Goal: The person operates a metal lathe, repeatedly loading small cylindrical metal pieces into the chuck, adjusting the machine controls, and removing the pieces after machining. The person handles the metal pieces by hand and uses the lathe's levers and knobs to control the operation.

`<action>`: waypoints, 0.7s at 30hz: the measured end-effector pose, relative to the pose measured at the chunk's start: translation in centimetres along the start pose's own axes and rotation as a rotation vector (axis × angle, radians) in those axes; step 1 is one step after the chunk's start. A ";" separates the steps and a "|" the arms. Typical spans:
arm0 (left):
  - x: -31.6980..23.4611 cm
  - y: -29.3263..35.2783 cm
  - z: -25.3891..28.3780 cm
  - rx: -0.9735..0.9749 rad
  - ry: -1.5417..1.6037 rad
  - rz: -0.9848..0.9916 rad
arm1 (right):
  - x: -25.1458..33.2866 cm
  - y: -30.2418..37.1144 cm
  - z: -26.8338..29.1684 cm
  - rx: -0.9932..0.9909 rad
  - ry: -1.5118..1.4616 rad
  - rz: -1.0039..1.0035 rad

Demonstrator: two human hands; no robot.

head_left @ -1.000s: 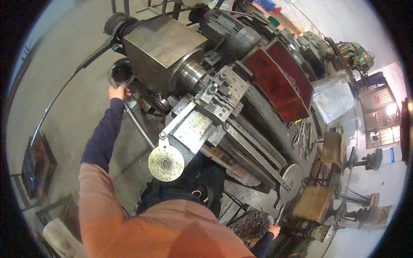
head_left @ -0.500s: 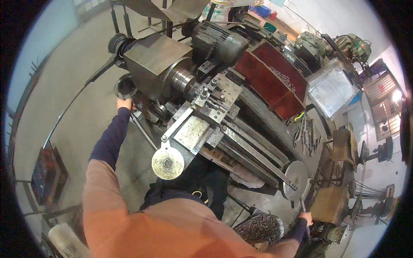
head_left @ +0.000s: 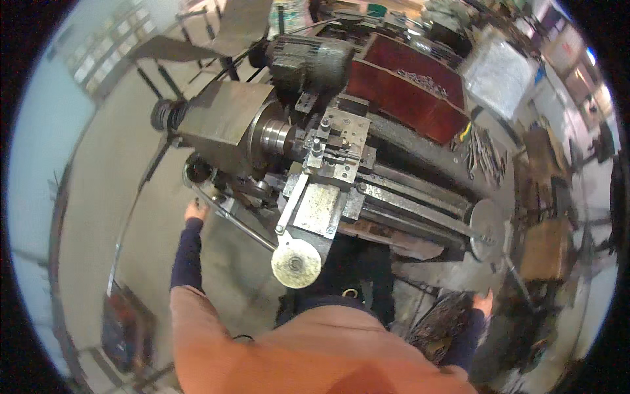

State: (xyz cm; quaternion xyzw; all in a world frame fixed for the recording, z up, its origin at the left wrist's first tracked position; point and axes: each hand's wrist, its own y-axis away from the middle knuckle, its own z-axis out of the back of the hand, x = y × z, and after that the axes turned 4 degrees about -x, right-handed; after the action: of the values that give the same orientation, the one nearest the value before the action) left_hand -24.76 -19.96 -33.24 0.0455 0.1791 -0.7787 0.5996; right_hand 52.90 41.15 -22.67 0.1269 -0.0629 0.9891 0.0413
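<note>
My right hand (head_left: pixel 483 304) is now off the lever (head_left: pixel 520 281), lower right of frame: grip looks loosely open, empty, so the lever's unheld. Left hand (head_left: pixel 196 211), left of frame, sits just below the dark cup (head_left: pixel 199 169); can't tell its grip.

The site is a metalworking workshop, as indicated by a lathe-type machine (head_left: pixel 344 134), a finned electric motor (head_left: pixel 308 62) beyond it, a dark red bin (head_left: pixel 394 102) containing small metal pieces (head_left: pixel 423 82), and a group of metal hand tools (head_left: pixel 484 154) laid nearby.
</note>
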 end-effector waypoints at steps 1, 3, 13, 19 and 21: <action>0.0 0.0 0.1 0.075 -0.130 0.031 | 2.6 1.4 0.3 0.039 0.057 -0.012; -2.6 -0.9 0.0 0.243 -0.241 0.051 | 4.9 3.6 0.6 0.034 0.122 -0.028; -8.2 1.1 -5.9 0.209 -0.036 0.375 | 9.2 3.9 3.1 0.009 -0.082 0.268; -6.3 0.8 -0.5 0.428 -0.211 0.084 | 19.7 0.2 9.4 -0.046 -0.335 0.654; -3.8 0.9 -1.9 0.481 -0.161 0.212 | 26.5 0.9 10.8 -0.008 -0.413 0.786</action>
State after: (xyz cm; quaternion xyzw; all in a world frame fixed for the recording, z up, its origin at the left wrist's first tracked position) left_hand -23.16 -16.05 -34.09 0.1428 -0.0648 -0.7329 0.6620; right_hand 29.93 40.52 -5.63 0.2881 -0.1171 0.8833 -0.3507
